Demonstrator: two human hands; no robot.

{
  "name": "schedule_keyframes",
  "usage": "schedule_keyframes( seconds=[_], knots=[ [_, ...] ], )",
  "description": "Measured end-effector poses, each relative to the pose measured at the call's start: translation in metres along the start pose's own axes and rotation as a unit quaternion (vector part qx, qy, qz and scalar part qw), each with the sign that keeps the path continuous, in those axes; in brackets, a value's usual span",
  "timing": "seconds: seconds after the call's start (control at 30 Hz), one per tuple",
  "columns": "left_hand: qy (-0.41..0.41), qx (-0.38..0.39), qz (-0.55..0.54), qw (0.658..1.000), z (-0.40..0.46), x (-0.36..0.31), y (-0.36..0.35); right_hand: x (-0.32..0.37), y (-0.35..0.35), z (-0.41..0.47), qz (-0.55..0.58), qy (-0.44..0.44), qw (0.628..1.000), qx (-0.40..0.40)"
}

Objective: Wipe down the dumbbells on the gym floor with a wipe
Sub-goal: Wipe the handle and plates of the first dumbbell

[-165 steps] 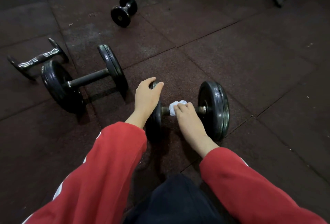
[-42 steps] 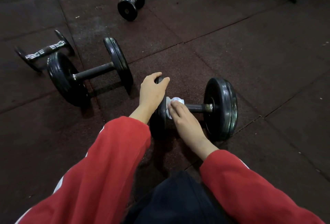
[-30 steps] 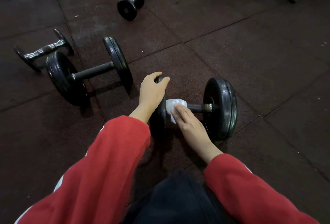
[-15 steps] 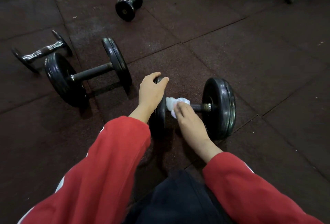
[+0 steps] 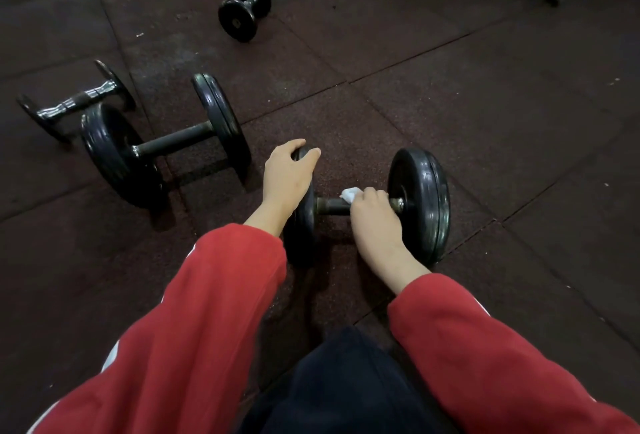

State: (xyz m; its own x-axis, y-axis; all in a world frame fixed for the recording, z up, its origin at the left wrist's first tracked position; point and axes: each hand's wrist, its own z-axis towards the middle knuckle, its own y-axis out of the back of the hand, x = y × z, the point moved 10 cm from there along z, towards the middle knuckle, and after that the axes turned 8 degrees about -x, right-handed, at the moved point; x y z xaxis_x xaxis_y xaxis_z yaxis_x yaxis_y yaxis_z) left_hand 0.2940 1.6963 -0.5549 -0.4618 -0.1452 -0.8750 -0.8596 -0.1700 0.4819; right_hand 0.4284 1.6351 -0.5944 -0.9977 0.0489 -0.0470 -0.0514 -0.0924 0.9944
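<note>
Red sleeves (image 5: 194,312), white stripe on left; dark trousers (image 5: 346,385).

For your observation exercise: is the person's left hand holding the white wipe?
No. The wipe is under the right hand on the dumbbell's bar, while the left hand grips the left weight plate.
</note>
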Motion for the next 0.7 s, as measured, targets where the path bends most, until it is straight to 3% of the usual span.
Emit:
schedule_keyframes(
  seconds=[0.1,0.23,0.3,0.37,0.53,0.7],
  knots=[
    [-0.001,0.005,0.002,1.000,-0.002,0.000,0.000,-0.020,0.003,0.003,-0.098,-0.076,0.992,-0.011],
    [0.000,0.003,0.001,1.000,-0.004,-0.001,0.001,-0.026,0.000,-0.004,-0.086,-0.099,0.991,-0.011],
    [0.005,0.005,-0.003,1.000,-0.003,0.000,0.001,-0.027,0.008,-0.007,-0.070,-0.108,0.990,-0.052],
    [-0.002,-0.008,0.007,1.000,-0.002,-0.001,0.002,-0.025,0.007,-0.009,-0.064,-0.102,0.991,-0.057],
    [-0.065,-0.136,0.121,0.981,-0.011,-0.021,0.028,-0.014,-0.021,-0.014,-0.094,-0.051,0.993,-0.056],
    [-0.103,-0.101,0.174,0.974,-0.039,-0.019,0.013,-0.011,-0.004,-0.008,-0.070,-0.024,0.992,-0.102]
  ],
)
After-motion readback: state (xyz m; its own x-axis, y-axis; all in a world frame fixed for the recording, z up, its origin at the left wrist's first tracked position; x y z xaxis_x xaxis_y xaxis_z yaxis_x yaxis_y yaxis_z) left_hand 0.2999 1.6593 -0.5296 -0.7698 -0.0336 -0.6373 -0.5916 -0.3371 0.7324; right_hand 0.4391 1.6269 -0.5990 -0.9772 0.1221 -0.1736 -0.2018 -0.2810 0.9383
